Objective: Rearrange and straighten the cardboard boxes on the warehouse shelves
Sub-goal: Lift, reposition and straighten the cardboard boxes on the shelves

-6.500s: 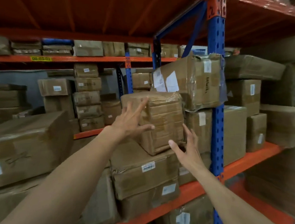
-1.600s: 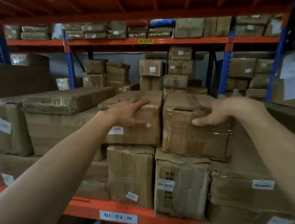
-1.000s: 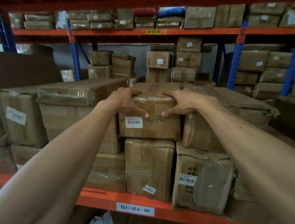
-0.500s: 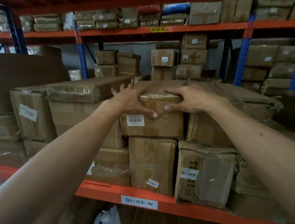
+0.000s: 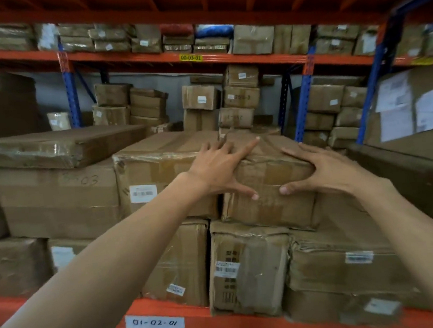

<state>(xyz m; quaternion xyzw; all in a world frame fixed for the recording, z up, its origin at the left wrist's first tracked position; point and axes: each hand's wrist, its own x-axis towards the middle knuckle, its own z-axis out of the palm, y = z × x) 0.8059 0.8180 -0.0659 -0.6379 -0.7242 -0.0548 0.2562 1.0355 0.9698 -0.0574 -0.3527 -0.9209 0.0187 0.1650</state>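
A crumpled, tape-wrapped cardboard box (image 5: 270, 206) sits in the top row of the middle shelf, on two lower boxes. My left hand (image 5: 217, 170) lies over its top left corner, fingers spread on top and thumb on the front face. My right hand (image 5: 326, 169) clasps its top right edge the same way. Touching its left side is a labelled box (image 5: 156, 168) with a barcode sticker. Left of that stands a big box marked 03 (image 5: 57, 199) with a flat box (image 5: 61, 147) on top.
The orange shelf beam (image 5: 249, 325) carries a tag reading 01-02-01 (image 5: 155, 326). Lower boxes (image 5: 247, 272) fill the shelf under my hands. A large dark box (image 5: 405, 175) stands close on the right. Blue uprights (image 5: 302, 105) and more stacked boxes (image 5: 241, 97) stand behind.
Both hands have left the labelled box marked with a number and shifted right onto the neighbouring crumpled box. My view has swung slightly right and closer.
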